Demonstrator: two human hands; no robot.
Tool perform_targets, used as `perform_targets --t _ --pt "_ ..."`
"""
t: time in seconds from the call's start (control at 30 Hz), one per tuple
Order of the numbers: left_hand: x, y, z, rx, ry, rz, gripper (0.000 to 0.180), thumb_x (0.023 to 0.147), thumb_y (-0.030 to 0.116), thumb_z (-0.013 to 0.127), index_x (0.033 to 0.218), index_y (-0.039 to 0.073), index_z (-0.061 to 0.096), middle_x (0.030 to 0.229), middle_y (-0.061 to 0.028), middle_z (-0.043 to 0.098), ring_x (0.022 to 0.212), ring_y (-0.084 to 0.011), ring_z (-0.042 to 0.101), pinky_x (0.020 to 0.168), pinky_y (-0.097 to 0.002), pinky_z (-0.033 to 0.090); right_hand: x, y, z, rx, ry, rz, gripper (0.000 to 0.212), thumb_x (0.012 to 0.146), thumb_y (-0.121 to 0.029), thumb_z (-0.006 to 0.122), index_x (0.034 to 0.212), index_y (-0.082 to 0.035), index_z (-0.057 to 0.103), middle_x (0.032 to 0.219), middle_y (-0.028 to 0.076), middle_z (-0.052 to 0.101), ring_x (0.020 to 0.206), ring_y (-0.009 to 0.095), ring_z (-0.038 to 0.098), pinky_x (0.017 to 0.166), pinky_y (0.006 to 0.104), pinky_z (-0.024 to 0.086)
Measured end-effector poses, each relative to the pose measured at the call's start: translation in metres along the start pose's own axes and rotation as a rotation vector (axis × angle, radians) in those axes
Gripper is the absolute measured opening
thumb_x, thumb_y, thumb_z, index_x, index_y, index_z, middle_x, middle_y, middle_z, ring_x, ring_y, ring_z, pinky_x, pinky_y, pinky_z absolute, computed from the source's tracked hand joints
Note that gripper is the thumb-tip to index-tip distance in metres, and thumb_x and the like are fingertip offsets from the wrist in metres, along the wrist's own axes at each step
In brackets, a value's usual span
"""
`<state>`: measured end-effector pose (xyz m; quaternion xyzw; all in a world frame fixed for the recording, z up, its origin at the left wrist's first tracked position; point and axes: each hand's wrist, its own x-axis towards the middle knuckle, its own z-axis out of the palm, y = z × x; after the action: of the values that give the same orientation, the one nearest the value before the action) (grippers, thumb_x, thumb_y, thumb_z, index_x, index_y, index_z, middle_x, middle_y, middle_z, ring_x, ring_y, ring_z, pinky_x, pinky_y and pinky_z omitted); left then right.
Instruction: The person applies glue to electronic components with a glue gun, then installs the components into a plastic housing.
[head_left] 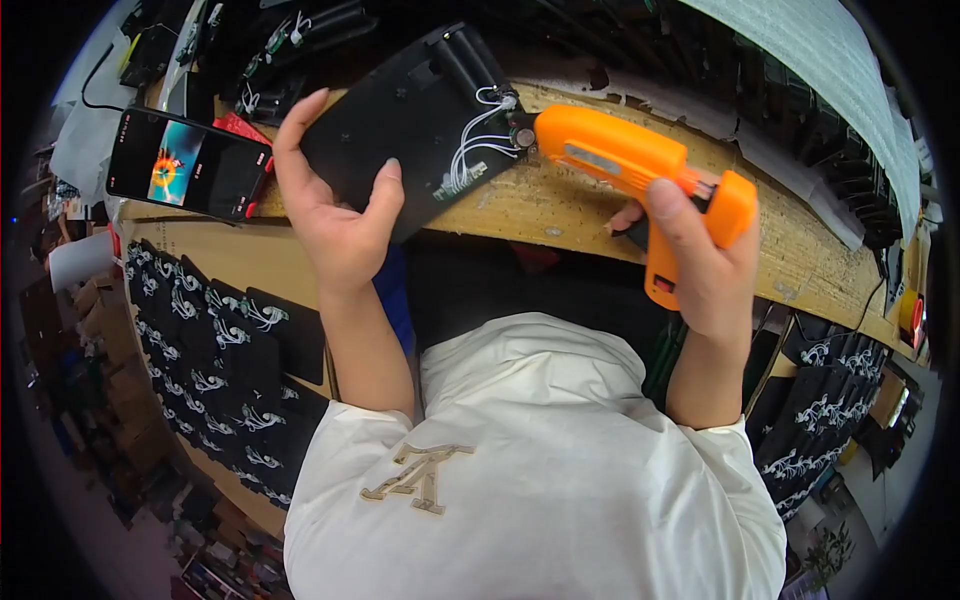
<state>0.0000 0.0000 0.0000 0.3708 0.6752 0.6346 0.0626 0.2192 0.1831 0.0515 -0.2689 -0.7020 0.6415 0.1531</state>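
Observation:
My left hand [345,215] grips a flat black plastic panel [375,130] by its near left edge, thumb on top. The panel is tilted above the wooden bench, with white wires [475,140] and a small green circuit board [460,180] on its right part. My right hand [705,255] is wrapped round the handle of an orange hot glue gun [610,145]. The gun's dark nozzle points left, close to the panel's right edge by a small round metallic part [524,138]. Whether the tip touches the panel I cannot tell.
A smartphone [190,165] with a lit screen leans on the wooden bench [560,215] at the left. Wired black panels stand in boxes at the lower left [220,350] and lower right [820,410]. More black parts [310,40] lie along the back, beside white foam sheeting [830,80].

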Motion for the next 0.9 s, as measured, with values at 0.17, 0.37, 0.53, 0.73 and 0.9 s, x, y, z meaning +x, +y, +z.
perform_targets --t 0.17,0.37,0.53,0.73,0.9 --pt "-0.017 0.003 0.001 -0.179 0.092 0.045 0.08 0.075 -0.011 0.067 0.146 0.001 0.033 0.138 -0.0151 0.045 0.12 -0.0241 0.056 0.104 -0.0368 0.047 -0.005 0.007 -0.03 0.132 0.303 0.082 0.043 0.098 -0.034 0.066 0.118 0.004 0.064 0.089 0.008 0.07 0.078 0.011 0.066 0.059 0.0251 0.052" --pt "-0.056 0.022 -0.004 -0.379 0.062 -0.047 0.087 0.074 -0.009 0.069 0.149 0.003 0.025 0.13 -0.0184 0.057 0.119 -0.0269 0.059 0.104 -0.0376 0.046 -0.034 0.018 -0.074 -0.712 0.632 0.11 0.036 0.095 -0.028 0.07 0.113 0.004 0.068 0.093 0.009 0.072 0.082 0.013 0.068 0.07 0.0221 0.053" --pt "-0.078 0.022 0.005 -0.51 -0.056 -0.159 0.09 0.07 -0.001 0.077 0.146 0.003 0.031 0.134 -0.0163 0.052 0.121 -0.0259 0.057 0.105 -0.0358 0.044 -0.067 0.002 -0.018 0.18 0.232 -0.133 0.027 0.086 0.006 0.07 0.113 0.007 0.068 0.099 0.011 0.073 0.089 0.015 0.069 0.081 0.025 0.056" --pt "-0.085 0.029 0.015 -0.452 -0.128 -0.218 0.088 0.066 0.001 0.08 0.142 -0.003 0.037 0.134 -0.0146 0.05 0.122 -0.0246 0.055 0.106 -0.0337 0.042 -0.079 0.017 -0.006 0.608 -0.202 0.058 0.029 0.085 0.011 0.071 0.113 0.01 0.067 0.101 0.015 0.073 0.093 0.017 0.072 0.085 0.0276 0.059" --pt "-0.086 0.039 0.018 -0.465 -0.207 -0.211 0.086 0.067 -0.001 0.078 0.142 -0.004 0.037 0.132 -0.0157 0.052 0.119 -0.0246 0.057 0.103 -0.0328 0.045 -0.085 0.02 -0.007 0.64 -0.165 0.154 0.022 0.084 0.01 0.072 0.107 0.01 0.07 0.095 0.016 0.074 0.089 0.017 0.072 0.083 0.0264 0.059"
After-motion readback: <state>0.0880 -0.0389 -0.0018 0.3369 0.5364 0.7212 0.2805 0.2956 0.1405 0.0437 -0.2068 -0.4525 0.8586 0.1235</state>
